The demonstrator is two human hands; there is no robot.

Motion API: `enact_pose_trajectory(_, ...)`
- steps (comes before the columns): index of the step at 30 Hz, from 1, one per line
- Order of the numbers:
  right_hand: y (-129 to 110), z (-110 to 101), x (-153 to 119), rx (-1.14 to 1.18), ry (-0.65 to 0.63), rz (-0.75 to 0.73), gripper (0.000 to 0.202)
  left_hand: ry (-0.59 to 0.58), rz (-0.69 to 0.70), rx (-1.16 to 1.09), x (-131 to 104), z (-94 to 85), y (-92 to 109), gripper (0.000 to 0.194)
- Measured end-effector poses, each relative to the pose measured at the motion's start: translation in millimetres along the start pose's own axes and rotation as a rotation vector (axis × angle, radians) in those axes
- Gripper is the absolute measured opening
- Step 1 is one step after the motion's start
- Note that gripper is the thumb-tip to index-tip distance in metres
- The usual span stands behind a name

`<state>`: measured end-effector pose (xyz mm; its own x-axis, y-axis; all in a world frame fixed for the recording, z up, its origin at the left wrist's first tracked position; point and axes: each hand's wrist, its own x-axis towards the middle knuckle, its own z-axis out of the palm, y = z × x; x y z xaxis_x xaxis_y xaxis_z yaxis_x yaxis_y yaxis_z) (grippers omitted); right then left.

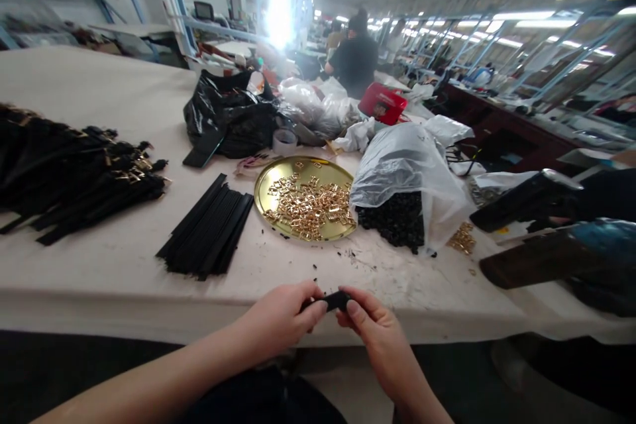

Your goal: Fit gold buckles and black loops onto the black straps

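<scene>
The strip (334,302) lies between the two hands, its long axis running left to right, with the right end tipped slightly to the far side. The left hand (284,313) pinches its left part between thumb and fingers; the right hand (381,326) has its grip pressed on the right end, thumb uppermost. The hands are just apart, so only the strip's middle shows clean; whether anything small sits at the right end is hidden by the fingers.

Strip and hands are at the near edge of the bench (124,278); I cannot tell whether they touch the cloth. The tray (279,171) of buckles (311,207) lies straight to the far side of the hands. The pile of strips (206,230) is far and left, nearer the left hand, its long axis slanting from near left to far right. The black bits (395,222), under a clear bag (397,156), are far and right, nearer the right hand. Between hands and tray is a stretch of cloth with a few scattered crumbs, and more bare cloth runs left along the near edge.
</scene>
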<state>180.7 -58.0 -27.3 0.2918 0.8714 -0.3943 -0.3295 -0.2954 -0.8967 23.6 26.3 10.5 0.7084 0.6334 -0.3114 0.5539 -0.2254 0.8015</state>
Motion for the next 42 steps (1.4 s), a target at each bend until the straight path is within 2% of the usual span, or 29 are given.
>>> enact_pose_trajectory(6, 6, 7, -9, -0.120, 0.002, -0.026, 0.038, 0.040, 0.118, 0.310, 2, 6.6, 0, 0.028)
enact_pose_trajectory(9, 13, 7, -11, -0.292, -0.014, -0.197, 0.029, 0.027, 0.153, 0.450, 1, 10.6, -1, 0.027)
enact_pose_trajectory(12, 17, 4, -11, -0.457, -0.058, -0.395, 0.022, 0.003, 0.184, 0.439, 1, 10.3, -3, 0.026)
enact_pose_trajectory(14, 15, 1, -9, -0.459, -0.051, -0.349, 0.024, -0.025, 0.162, 0.361, 2, 6.2, -5, 0.026)
enact_pose_trajectory(18, 6, -1, -3, -0.276, 0.041, -0.085, 0.031, -0.173, 0.040, 0.215, 2, -4.9, -12, 0.027)
enact_pose_trajectory(20, 4, 4, 0, -0.180, 0.020, -0.015, 0.032, -0.142, 0.056, 0.227, 2, -6.7, -15, 0.027)
enact_pose_trajectory(23, 10, 12, 5, -0.042, -0.039, 0.032, 0.030, -0.043, 0.093, 0.269, 4, -5.3, -17, 0.026)
enact_pose_trajectory(28, 30, 19, 16, 0.149, -0.054, 0.058, 0.025, -0.162, 0.006, 0.115, 7, -5.7, -20, 0.027)
enact_pose_trajectory(31, 38, 24, 22, 0.153, -0.058, 0.065, 0.023, -0.089, -0.017, 0.029, 12, -5.1, -21, 0.037)
enact_pose_trajectory(33, 37, 25, 27, 0.078, -0.106, 0.060, 0.024, -0.049, -0.008, -0.019, 19, -5.3, -23, 0.043)
enact_pose_trajectory(36, 16, 17, 44, -0.156, -0.161, -0.045, 0.027, -0.007, -0.023, -0.092, 33, -10.2, -28, 0.033)
enact_pose_trajectory(37, 5, 13, 55, -0.271, -0.134, -0.128, 0.028, 0.010, -0.048, -0.138, 37, -12.9, -30, 0.033)
enact_pose_trajectory(40, -35, 4, 103, -0.727, 0.078, -0.492, 0.022, 0.047, -0.137, -0.335, 46, -20.0, -33, 0.037)
enact_pose_trajectory(41, -46, 5, 123, -0.912, 0.105, -0.598, 0.020, 0.042, -0.144, -0.392, 48, -21.4, -33, 0.037)
enact_pose_trajectory(42, -55, 8, 142, -1.104, 0.083, -0.644, 0.022, 0.033, -0.142, -0.427, 49, -22.3, -33, 0.036)
